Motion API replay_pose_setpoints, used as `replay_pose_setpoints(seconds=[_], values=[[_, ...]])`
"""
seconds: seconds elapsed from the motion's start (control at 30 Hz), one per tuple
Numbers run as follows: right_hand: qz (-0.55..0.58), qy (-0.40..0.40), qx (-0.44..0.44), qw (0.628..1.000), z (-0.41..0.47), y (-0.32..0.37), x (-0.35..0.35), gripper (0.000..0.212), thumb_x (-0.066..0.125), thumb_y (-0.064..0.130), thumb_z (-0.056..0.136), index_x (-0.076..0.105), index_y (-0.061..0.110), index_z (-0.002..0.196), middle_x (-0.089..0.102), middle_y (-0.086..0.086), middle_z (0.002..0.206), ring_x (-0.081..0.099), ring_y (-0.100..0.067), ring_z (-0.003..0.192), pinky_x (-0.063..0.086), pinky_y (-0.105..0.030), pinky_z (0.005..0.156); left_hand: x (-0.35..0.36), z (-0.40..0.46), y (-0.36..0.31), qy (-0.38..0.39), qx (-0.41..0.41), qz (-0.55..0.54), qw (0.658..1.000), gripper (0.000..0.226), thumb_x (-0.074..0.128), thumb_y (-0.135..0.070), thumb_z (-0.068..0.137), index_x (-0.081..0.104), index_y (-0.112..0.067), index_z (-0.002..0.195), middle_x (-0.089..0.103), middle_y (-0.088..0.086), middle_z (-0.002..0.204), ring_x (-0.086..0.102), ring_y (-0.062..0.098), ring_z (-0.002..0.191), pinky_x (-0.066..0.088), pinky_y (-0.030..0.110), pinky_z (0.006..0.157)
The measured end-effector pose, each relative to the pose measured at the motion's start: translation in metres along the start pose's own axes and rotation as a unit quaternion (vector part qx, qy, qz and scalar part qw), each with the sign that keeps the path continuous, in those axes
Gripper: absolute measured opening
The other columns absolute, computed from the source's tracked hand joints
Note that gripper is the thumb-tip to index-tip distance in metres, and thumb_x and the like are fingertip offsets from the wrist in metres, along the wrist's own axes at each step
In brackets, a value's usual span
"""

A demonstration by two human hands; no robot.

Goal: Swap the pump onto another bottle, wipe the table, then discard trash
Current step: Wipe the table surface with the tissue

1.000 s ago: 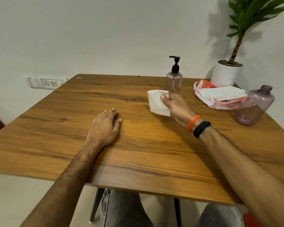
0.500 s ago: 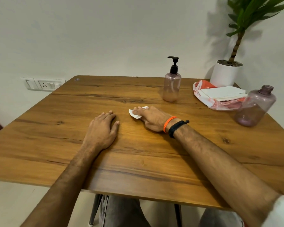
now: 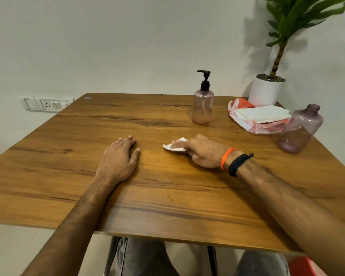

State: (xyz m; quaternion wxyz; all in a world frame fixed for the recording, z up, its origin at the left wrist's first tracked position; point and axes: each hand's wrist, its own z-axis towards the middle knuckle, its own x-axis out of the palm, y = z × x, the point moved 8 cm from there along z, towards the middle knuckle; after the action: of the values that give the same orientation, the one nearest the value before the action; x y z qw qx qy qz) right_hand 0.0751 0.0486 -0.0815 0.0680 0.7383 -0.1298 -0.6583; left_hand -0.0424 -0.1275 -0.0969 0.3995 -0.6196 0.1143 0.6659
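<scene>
My right hand point(image 3: 202, 153) presses a white tissue point(image 3: 175, 146) flat on the wooden table point(image 3: 167, 196) near its middle, fingers curled over it so only the tissue's left edge shows. My left hand point(image 3: 119, 159) rests flat on the table to the left, holding nothing. A slim pinkish bottle point(image 3: 203, 105) with a black pump point(image 3: 204, 80) stands at the back centre. A wider pinkish bottle point(image 3: 300, 129) with an uncovered neck stands at the right edge.
A red-and-white plastic pack of folded white tissues point(image 3: 259, 118) lies at the back right. Behind it a potted plant in a white pot point(image 3: 265, 91) stands in the corner. A wall socket point(image 3: 46, 103) sits left of the table.
My right hand brought the tissue down from beside the pump bottle to the table's middle and now holds it a little further right. My left hand has stayed put.
</scene>
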Motion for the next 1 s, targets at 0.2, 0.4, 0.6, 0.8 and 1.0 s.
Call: replay_pose_setpoints(seconds=[0.2,0.4,0.6,0.8,1.0], values=[[0.140,-0.078,-0.050,0.986,-0.034,0.012,-0.010,0.030,0.047,0.014,0.100,0.064,0.017,0.125,0.071,-0.006,0.096,0.055,-0.004,0.072,0.041,-0.014,0.064,0.000,-0.001,-0.001,-0.002,-0.010,0.004,1.000,0.048,0.043,-0.035,0.099,0.048,-0.012,0.141,0.040,0.005,0.153,0.032,0.025,0.144,0.026,0.040,0.117],[0.161,-0.281,0.080,0.943,-0.006,-0.034,-0.065,0.039,0.046,0.001,0.098,0.060,0.017,0.131,0.069,-0.010,0.103,0.046,-0.003,0.059,0.035,-0.001,0.045,-0.001,-0.002,-0.003,0.003,-0.006,-0.002,1.000,0.048,0.042,-0.034,0.099,0.047,-0.011,0.141,0.039,0.006,0.154,0.031,0.024,0.144,0.025,0.040,0.118],[0.032,-0.112,0.110,0.987,0.027,-0.044,-0.027,0.054,0.042,-0.003,0.094,0.047,0.021,0.143,0.050,-0.018,0.143,0.053,-0.033,0.124,0.042,-0.036,0.107,0.000,-0.001,0.000,0.006,-0.005,-0.003,1.000,0.049,0.041,-0.036,0.099,0.046,-0.012,0.142,0.039,0.005,0.154,0.030,0.023,0.145,0.025,0.040,0.118],[-0.001,-0.053,0.032,0.998,0.001,-0.012,0.005,0.057,0.040,0.006,0.097,0.040,0.036,0.145,0.042,-0.007,0.151,0.045,-0.030,0.132,0.036,-0.041,0.113,0.000,0.000,0.000,0.007,-0.003,-0.002,1.000,0.048,0.042,-0.035,0.099,0.047,-0.011,0.141,0.039,0.006,0.154,0.031,0.024,0.144,0.025,0.040,0.118],[0.122,-0.030,-0.095,0.987,-0.042,0.045,0.015,0.045,0.043,0.004,0.100,0.054,0.027,0.137,0.058,0.007,0.138,0.052,-0.003,0.126,0.036,-0.018,0.109,0.000,-0.002,-0.003,0.001,-0.015,0.008,1.000,0.048,0.043,-0.035,0.099,0.047,-0.011,0.141,0.040,0.006,0.153,0.031,0.024,0.144,0.025,0.039,0.118]])
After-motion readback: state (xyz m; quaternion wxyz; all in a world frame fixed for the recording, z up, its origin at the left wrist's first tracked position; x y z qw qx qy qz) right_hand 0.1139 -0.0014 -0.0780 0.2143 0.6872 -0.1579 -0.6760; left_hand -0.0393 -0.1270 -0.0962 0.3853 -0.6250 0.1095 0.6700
